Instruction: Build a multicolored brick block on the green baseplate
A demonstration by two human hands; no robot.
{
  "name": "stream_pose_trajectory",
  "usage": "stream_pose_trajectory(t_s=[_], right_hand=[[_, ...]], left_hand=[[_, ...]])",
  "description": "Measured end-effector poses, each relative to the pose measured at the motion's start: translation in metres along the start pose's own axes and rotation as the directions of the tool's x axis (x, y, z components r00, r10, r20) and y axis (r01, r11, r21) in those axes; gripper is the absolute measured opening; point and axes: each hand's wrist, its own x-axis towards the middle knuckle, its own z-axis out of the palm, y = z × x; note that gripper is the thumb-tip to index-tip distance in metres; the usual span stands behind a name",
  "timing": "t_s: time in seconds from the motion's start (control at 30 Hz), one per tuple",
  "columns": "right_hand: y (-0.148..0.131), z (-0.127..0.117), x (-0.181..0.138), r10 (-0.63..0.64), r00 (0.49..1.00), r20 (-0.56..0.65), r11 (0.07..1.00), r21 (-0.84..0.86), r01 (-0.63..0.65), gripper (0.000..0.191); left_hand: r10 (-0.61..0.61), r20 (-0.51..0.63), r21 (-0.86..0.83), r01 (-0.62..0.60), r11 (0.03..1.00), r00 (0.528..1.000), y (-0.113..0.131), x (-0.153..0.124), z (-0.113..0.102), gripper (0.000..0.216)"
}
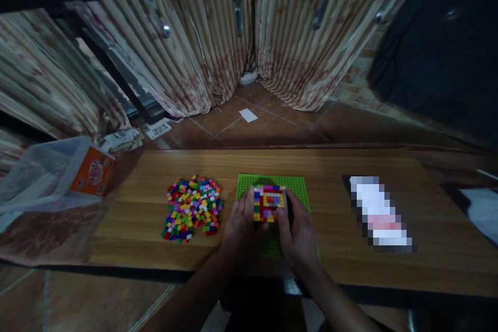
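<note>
A small block of coloured toy bricks, built in rings of several colours, is held between my two hands over the green baseplate. My left hand grips its left side with the fingers closed along the edge. On the opposite side, my right hand wraps its right edge, the thumb lying near the lower right corner of the front face. The underside of the brick build is hidden, and my hands cover much of the baseplate's lower half.
Loose coloured bricks lie in a pile on the wooden table, left of the baseplate. A blurred-out flat object is on the right. Beyond the table's left end stands a clear plastic bin with an orange label.
</note>
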Motion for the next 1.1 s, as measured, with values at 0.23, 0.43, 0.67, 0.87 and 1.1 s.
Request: stream_pose_trajectory(t_s=[0.23,0.43,0.67,0.87,1.1], right_hand=[[0.007,0.001,0.008,-0.046,0.997,-0.063,0.999,-0.007,0.046,0.062],[0.011,0.003,0.012,0.011,0.997,-0.071,1.000,0.017,-0.010,0.067],[0.018,0.003,0.013,0.027,0.997,-0.077,0.997,0.073,-0.022,0.067],[0.017,0.001,0.010,0.051,0.997,-0.059,0.995,0.085,-0.046,0.063],[0.005,-0.001,0.017,0.056,0.998,-0.041,0.998,0.010,-0.056,0.060]], left_hand=[[0.080,0.008,0.022,-0.081,0.996,0.997,0.002,0.011,-0.001,0.088],[0.082,-0.011,0.023,-0.081,0.996,0.997,0.005,0.012,-0.002,0.085],[0.085,-0.044,-0.030,-0.087,0.996,0.995,0.003,0.009,0.001,0.087],[0.060,-0.046,-0.068,-0.063,0.996,0.997,0.007,0.006,0.003,0.087],[0.003,0.051,-0.131,0.004,0.991,0.999,0.012,0.010,-0.015,0.087]])
